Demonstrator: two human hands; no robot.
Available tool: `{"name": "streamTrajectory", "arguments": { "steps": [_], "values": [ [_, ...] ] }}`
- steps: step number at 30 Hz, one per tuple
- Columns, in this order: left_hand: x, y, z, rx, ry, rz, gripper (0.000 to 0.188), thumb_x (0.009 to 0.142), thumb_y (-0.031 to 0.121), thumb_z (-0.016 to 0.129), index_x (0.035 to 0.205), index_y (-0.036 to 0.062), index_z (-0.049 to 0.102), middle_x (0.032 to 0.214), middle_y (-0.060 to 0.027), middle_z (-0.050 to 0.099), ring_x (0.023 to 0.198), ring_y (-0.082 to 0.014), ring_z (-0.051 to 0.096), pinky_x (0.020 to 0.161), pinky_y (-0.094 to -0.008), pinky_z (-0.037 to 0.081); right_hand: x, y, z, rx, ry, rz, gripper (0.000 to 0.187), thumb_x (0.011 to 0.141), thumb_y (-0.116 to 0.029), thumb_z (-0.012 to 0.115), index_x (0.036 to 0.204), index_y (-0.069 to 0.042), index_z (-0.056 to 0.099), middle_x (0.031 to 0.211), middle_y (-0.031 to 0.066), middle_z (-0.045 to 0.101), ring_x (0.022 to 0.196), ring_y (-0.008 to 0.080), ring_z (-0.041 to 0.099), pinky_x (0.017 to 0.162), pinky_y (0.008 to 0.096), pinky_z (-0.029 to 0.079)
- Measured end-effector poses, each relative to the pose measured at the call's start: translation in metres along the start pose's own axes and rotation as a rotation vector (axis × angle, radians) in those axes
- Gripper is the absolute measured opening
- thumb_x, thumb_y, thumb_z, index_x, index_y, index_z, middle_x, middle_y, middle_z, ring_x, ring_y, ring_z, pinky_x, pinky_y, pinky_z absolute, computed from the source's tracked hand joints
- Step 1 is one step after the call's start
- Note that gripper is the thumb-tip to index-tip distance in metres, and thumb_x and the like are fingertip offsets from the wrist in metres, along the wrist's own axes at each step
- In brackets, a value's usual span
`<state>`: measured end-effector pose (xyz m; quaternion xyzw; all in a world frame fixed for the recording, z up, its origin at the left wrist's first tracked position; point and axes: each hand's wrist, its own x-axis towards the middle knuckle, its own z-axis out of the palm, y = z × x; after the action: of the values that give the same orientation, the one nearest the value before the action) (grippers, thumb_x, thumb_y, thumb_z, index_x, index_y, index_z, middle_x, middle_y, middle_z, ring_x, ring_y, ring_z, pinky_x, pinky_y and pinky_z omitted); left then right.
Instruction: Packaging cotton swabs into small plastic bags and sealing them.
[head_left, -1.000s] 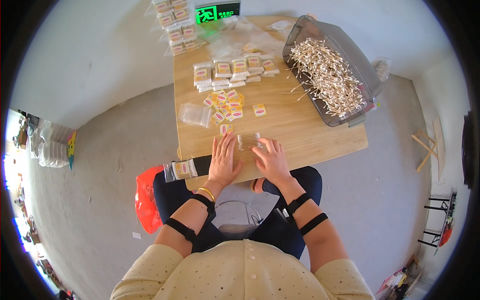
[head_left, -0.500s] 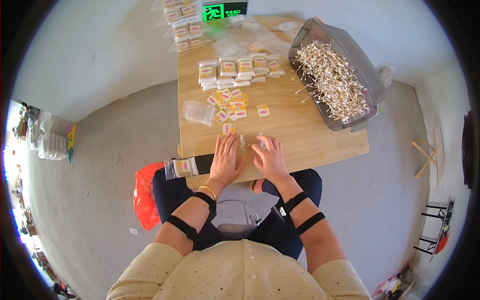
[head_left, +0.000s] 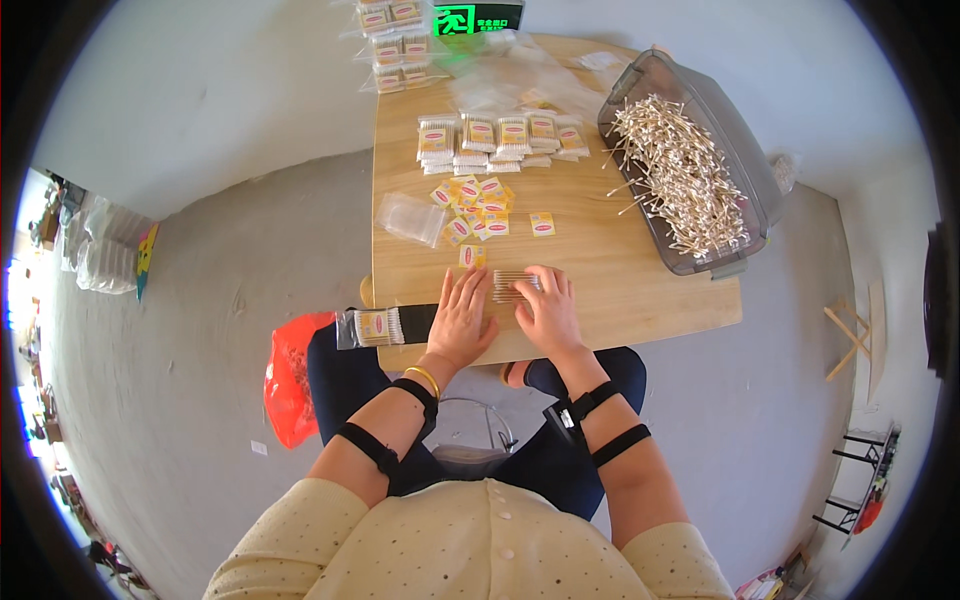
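Observation:
A neat row of cotton swabs (head_left: 508, 286) lies on the table between my two hands. My left hand (head_left: 461, 320) rests on the tabletop just left of the row, its fingers stretched out and nothing in it. With fingertips on the right end of the swabs, my right hand (head_left: 550, 308) has its thumb apart from the fingers. One small yellow card (head_left: 472, 256) sits just beyond my left fingertips. Left of that hand, a clear bag of swabs (head_left: 372, 328) with a yellow card lies on a black strip (head_left: 420, 322).
A grey bin (head_left: 755, 170) heaped with loose swabs stands at the far right. Farther back are a pile of yellow cards (head_left: 485, 208), a lone card (head_left: 542, 224), empty clear bags (head_left: 411, 219) and stacked swab packs (head_left: 478, 133). A red bag (head_left: 297, 380) hangs left of my leg.
The whole view has shifted slightly, so the table things appear farther right. Both hands stay beside the swab row, with the right fingertips still on its right end.

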<state>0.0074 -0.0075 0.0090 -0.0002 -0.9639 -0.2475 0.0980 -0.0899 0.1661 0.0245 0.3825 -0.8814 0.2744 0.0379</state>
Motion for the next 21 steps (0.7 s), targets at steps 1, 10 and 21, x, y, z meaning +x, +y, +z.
{"name": "streamTrajectory", "arguments": {
  "steps": [1,10,21],
  "values": [
    [0.000,0.001,0.000,-0.003,-0.015,-0.008,0.076,0.087,0.026,0.066,0.152,-0.0015,0.038,0.156,-0.0162,0.042,0.151,-0.0324,0.032,0.129,-0.0534,0.014,0.000,0.000,0.000,0.001,-0.005,-0.001,0.029,0.080,-0.011,0.072,0.109,-0.011,0.073,0.127,0.0103,0.057,0.122,0.0342,0.052,0.100,0.0479,0.044],
    [-0.002,0.000,0.002,0.027,0.025,-0.005,0.079,0.089,0.028,0.064,0.155,-0.0012,0.033,0.161,-0.0183,0.037,0.153,-0.0333,0.030,0.129,-0.0527,0.014,0.007,-0.003,-0.003,0.001,0.030,-0.002,0.026,0.081,-0.011,0.072,0.107,-0.011,0.074,0.124,0.0094,0.057,0.120,0.0340,0.052,0.100,0.0479,0.044],
    [-0.002,0.000,0.002,0.042,0.033,-0.004,0.076,0.090,0.029,0.062,0.154,-0.0007,0.035,0.160,-0.0162,0.038,0.152,-0.0312,0.032,0.129,-0.0522,0.014,0.017,-0.002,-0.003,-0.008,-0.015,0.015,0.023,0.080,-0.010,0.072,0.103,-0.011,0.074,0.121,0.0088,0.057,0.118,0.0332,0.052,0.100,0.0471,0.044]
  ]
}}
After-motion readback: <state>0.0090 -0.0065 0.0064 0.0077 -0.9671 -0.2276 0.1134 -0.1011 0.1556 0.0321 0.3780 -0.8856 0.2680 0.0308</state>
